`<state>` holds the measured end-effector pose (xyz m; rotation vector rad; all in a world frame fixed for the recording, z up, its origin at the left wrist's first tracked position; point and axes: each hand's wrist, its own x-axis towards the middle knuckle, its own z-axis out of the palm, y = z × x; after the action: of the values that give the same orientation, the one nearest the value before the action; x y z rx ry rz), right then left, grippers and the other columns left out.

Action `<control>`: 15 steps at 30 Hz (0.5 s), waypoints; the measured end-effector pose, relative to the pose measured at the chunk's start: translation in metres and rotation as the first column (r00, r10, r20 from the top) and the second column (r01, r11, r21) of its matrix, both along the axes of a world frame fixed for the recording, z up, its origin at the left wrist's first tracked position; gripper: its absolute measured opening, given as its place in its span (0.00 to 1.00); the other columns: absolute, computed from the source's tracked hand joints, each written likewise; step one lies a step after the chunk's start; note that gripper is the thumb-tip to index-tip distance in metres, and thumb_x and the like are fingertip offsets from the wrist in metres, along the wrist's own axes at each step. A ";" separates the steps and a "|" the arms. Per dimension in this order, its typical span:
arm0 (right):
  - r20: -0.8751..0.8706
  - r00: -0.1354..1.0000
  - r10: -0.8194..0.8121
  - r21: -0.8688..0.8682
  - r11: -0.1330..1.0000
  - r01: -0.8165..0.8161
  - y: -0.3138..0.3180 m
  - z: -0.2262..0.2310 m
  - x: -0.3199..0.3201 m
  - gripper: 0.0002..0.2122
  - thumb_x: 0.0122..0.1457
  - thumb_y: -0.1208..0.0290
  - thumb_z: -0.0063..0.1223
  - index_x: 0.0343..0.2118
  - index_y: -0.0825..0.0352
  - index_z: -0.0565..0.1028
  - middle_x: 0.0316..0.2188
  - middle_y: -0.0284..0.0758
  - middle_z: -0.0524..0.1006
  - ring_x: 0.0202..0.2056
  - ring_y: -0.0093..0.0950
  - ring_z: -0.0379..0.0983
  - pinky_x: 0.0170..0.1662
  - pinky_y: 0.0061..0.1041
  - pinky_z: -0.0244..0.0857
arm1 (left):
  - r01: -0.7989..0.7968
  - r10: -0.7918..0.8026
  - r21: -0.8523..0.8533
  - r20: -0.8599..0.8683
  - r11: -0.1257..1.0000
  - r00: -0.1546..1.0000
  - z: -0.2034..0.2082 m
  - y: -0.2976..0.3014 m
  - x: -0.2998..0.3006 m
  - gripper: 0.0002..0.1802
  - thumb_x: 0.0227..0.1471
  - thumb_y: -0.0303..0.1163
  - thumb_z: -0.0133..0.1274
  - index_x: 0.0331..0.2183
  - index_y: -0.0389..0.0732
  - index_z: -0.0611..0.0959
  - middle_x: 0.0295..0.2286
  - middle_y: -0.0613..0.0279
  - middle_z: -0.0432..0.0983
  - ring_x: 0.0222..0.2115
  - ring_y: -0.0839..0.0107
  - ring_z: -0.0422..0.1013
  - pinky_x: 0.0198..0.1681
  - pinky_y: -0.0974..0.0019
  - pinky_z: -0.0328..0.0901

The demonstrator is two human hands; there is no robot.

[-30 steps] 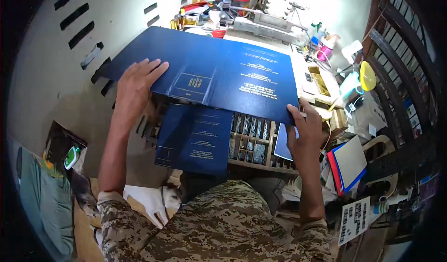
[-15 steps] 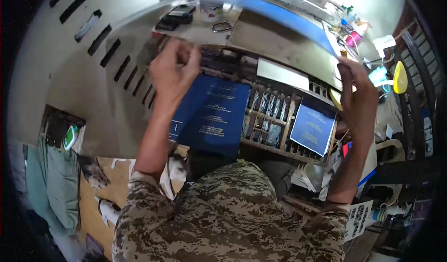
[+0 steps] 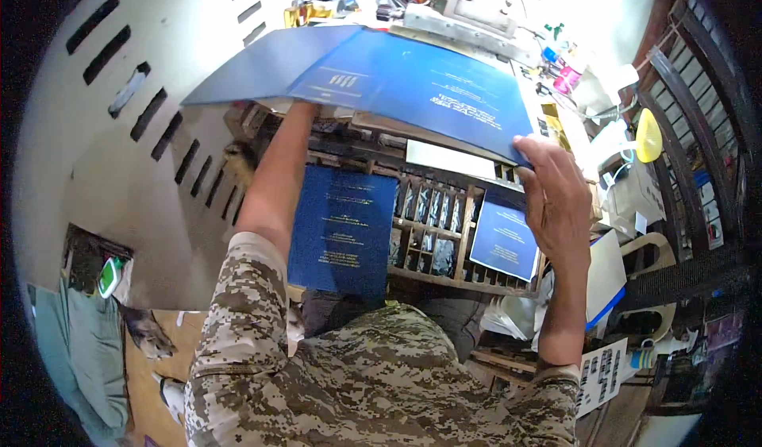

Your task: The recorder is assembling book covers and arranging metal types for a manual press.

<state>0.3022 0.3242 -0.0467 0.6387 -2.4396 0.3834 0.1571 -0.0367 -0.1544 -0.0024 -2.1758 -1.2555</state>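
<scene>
Our right fingers (image 3: 541,150) clamp the blue cover (image 3: 413,74) by its corner; our left fingers, hidden beneath, we cannot tell. Likely light, stiff, slick; hold 2 opposite edges.

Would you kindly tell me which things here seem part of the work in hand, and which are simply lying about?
Likely part of it:
open blue cover, edge held by the right hand
second blue cover
blue printed sheet

Apparently just lying about:
yellow oval object
pink container
green fabric
</scene>
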 end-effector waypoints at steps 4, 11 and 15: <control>-0.084 0.996 0.022 0.015 1.000 -0.021 0.007 -0.013 -0.002 0.14 0.63 0.71 0.57 0.52 0.63 0.78 0.46 0.38 0.80 0.44 0.35 0.77 0.46 0.34 0.70 | 0.070 -0.075 0.055 0.090 0.996 0.993 -0.005 0.000 -0.004 0.27 0.59 0.40 0.59 0.56 0.41 0.77 0.50 0.52 0.76 0.47 0.56 0.73 0.53 0.55 0.66; -0.049 0.999 0.008 -0.048 0.999 -0.010 0.003 -0.018 -0.010 0.15 0.62 0.73 0.57 0.52 0.64 0.78 0.48 0.39 0.79 0.45 0.37 0.76 0.48 0.35 0.69 | 0.157 -0.183 0.130 0.216 0.979 0.959 -0.009 -0.014 0.002 0.29 0.65 0.42 0.53 0.64 0.44 0.72 0.60 0.52 0.71 0.58 0.53 0.69 0.64 0.53 0.63; 0.020 1.000 -0.002 -0.082 0.997 0.003 0.019 -0.029 -0.017 0.15 0.62 0.77 0.55 0.52 0.66 0.78 0.51 0.39 0.78 0.48 0.39 0.75 0.52 0.36 0.68 | 0.266 -0.129 -0.561 0.273 0.784 0.953 0.066 0.035 0.091 0.28 0.52 0.34 0.66 0.54 0.38 0.81 0.48 0.53 0.81 0.43 0.59 0.77 0.45 0.60 0.71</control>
<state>0.2855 0.3431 -0.0759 0.5991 -2.4295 0.4883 0.2483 -0.0014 -0.0884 -0.3777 -2.7439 -0.6381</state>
